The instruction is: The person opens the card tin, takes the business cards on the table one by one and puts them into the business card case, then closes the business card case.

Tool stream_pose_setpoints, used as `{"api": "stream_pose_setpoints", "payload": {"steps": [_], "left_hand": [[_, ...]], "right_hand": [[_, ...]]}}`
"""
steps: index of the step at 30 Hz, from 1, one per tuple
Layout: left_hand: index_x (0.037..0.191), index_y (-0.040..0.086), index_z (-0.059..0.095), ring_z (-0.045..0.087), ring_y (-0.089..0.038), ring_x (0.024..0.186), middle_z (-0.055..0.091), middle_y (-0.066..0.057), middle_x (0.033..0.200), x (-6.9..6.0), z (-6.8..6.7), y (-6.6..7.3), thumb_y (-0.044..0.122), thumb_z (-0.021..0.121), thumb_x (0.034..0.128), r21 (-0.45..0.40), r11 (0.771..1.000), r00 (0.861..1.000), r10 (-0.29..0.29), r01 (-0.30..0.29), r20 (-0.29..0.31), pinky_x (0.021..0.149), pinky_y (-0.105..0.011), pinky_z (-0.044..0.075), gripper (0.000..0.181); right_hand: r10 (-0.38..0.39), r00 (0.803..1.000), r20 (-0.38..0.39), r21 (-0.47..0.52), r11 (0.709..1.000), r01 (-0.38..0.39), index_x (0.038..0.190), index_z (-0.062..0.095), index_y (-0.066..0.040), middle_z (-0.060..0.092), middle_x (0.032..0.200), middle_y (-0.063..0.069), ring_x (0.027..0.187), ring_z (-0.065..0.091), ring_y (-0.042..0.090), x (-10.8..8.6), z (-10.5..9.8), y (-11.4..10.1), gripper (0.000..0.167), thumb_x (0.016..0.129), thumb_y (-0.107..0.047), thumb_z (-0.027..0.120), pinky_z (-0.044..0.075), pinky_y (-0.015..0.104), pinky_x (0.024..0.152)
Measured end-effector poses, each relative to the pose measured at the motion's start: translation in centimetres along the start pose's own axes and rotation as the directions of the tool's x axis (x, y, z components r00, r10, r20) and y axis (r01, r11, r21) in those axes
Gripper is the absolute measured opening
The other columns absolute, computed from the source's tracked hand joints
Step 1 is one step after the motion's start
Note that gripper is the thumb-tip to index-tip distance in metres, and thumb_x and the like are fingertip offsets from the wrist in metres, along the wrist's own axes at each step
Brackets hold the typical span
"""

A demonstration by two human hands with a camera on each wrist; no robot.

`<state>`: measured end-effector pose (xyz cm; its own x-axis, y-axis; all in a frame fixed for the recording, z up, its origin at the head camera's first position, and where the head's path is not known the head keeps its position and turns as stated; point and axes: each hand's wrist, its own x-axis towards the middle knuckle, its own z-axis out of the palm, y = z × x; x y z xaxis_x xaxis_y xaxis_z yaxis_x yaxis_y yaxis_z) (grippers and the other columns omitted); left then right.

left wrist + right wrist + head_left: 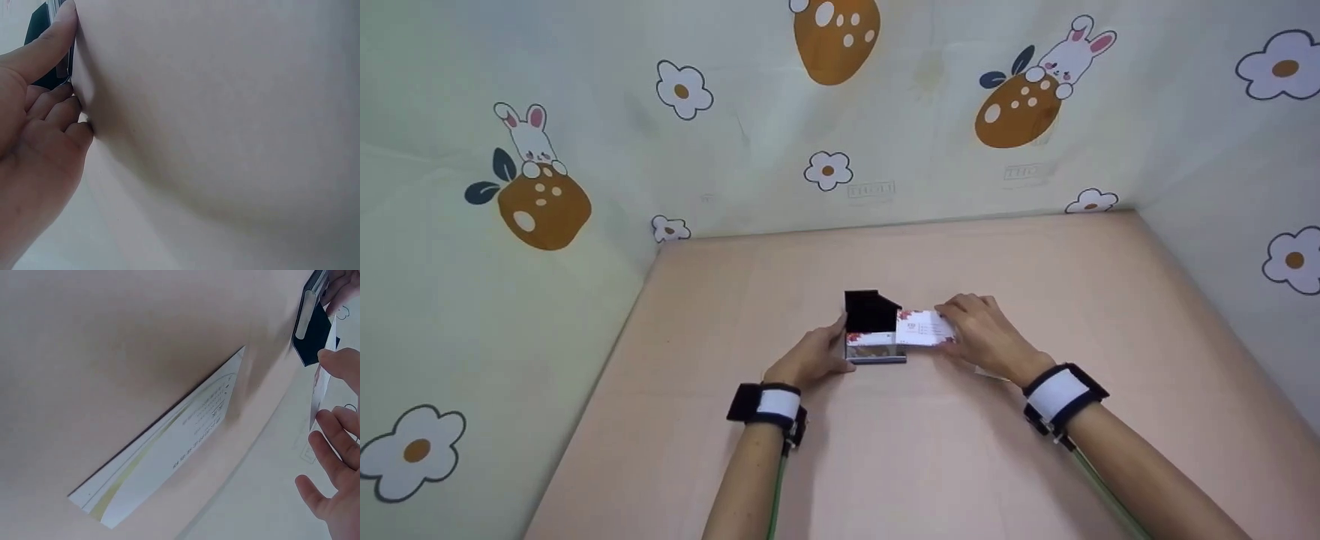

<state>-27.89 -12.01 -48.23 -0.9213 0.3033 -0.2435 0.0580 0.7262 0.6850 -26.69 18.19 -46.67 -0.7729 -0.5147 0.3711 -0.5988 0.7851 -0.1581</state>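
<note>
A black business card case (871,315) stands with its lid raised, and cards with red floral corners (870,340) lie inside. My left hand (812,355) grips the case by its left side, thumb at the front edge. In the left wrist view only a strip of the case (37,25) shows beside the thumb. My right hand (990,335) pinches a white business card (922,328) with red floral corners, its left end at the case's right side. The right wrist view shows this card (320,391) nearly edge-on between thumb and fingers.
Another white card (174,444) with a gold curve and print lies on the pink table (900,465) below my right hand. Walls with rabbit and flower prints (829,171) enclose the table's back and sides. Each wrist wears a strap (1065,397) with a green cable.
</note>
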Motion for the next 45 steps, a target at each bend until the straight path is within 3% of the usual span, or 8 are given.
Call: {"api": "stream_pose_setpoints", "payload": {"steps": [12, 21, 30, 37, 45], "left_hand": [[0.160, 0.020, 0.020, 0.029, -0.032, 0.152, 0.032, -0.014, 0.162, 0.0, -0.1, -0.1, 0.018, 0.078, 0.0869, -0.005, 1.000, 1.000, -0.005, 0.005, -0.007, 0.127, -0.046, 0.023, 0.093], [0.160, 0.020, 0.020, 0.029, -0.032, 0.152, 0.032, -0.014, 0.162, 0.0, -0.1, -0.2, 0.019, 0.078, 0.0869, 0.006, 1.000, 1.000, -0.001, 0.001, 0.001, 0.127, -0.045, 0.024, 0.094], [0.160, 0.022, 0.022, 0.027, -0.032, 0.153, 0.031, -0.013, 0.163, 0.1, -0.2, -0.4, 0.021, 0.078, 0.0868, -0.003, 1.000, 1.000, -0.025, 0.025, 0.002, 0.127, -0.047, 0.022, 0.093], [0.160, 0.019, 0.023, 0.029, -0.032, 0.152, 0.032, -0.014, 0.163, 0.4, 0.0, -0.2, 0.020, 0.079, 0.0865, 0.004, 0.999, 0.999, -0.035, 0.035, 0.006, 0.127, -0.046, 0.024, 0.092], [0.160, 0.019, 0.022, 0.028, -0.032, 0.153, 0.031, -0.012, 0.163, 0.3, 0.1, 0.0, 0.020, 0.077, 0.0875, 0.001, 1.000, 1.000, -0.029, 0.029, 0.005, 0.127, -0.046, 0.024, 0.091]], "right_hand": [[-0.009, 1.000, -0.022, 0.015, 1.000, 0.010, 0.125, 0.064, 0.004, 0.067, 0.117, 0.017, 0.111, 0.062, 0.033, 1.8, 1.1, -1.0, 0.061, 0.078, -0.028, 0.086, 0.048, 0.050, 0.097], [0.022, 0.998, 0.056, 0.053, 0.998, -0.025, 0.130, 0.062, 0.002, 0.065, 0.123, 0.018, 0.117, 0.060, 0.034, 3.5, 1.9, -2.1, 0.060, 0.081, -0.026, 0.083, 0.046, 0.048, 0.101], [-0.016, 0.995, 0.099, 0.018, 1.000, 0.014, 0.129, 0.062, 0.002, 0.065, 0.122, 0.019, 0.114, 0.061, 0.035, 5.3, 3.1, -3.9, 0.053, 0.085, -0.023, 0.080, 0.047, 0.048, 0.102], [0.004, 0.994, 0.111, 0.050, 0.999, -0.009, 0.131, 0.061, 0.002, 0.064, 0.123, 0.019, 0.114, 0.060, 0.034, 5.3, 3.7, -4.4, 0.054, 0.086, -0.021, 0.079, 0.047, 0.048, 0.103], [0.066, 0.982, 0.175, 0.074, 0.994, -0.080, 0.138, 0.057, 0.000, 0.060, 0.130, 0.017, 0.122, 0.057, 0.032, 5.5, 3.7, -4.7, 0.055, 0.090, -0.022, 0.074, 0.045, 0.047, 0.107]]}}
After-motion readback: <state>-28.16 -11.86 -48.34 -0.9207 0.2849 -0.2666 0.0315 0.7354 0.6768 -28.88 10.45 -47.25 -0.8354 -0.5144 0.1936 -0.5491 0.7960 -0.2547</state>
